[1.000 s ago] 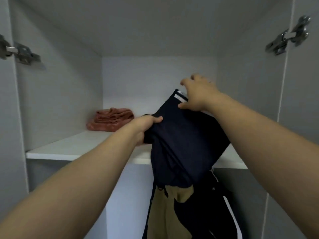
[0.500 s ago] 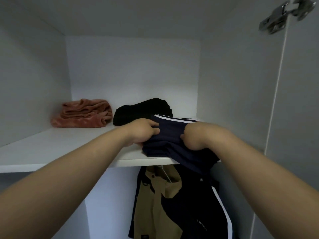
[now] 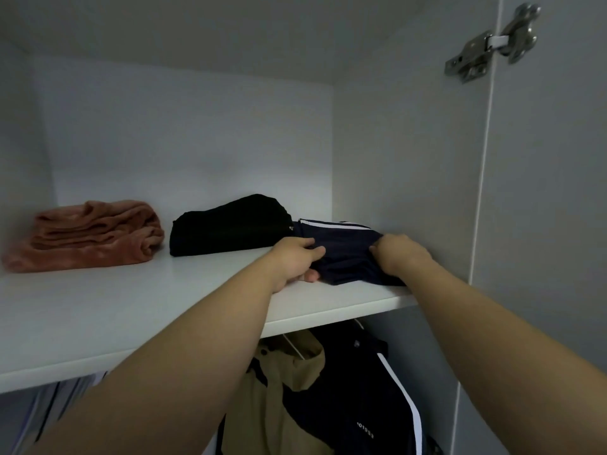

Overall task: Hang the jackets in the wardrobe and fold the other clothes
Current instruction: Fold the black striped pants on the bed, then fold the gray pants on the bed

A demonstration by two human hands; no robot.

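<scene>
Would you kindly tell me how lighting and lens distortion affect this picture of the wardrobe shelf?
Head view: dim, soft light, brightest on the back wall; the black folded garment shows no detail; wide-angle lens bends the door edge, stretches the forearms; hanging jackets sit shadowed.

Dim, cool, even light falls brightest on the back wall (image 3: 197, 142) and the shelf (image 3: 98, 307), darkest beneath it, with wide-angle bending and slight softness toward the edges.

A folded navy garment (image 3: 345, 254) on the white shelf (image 3: 131, 300) is gripped by left hand (image 3: 297, 257) and right hand (image 3: 399, 252), beside a black bundle (image 3: 230, 226).
</scene>
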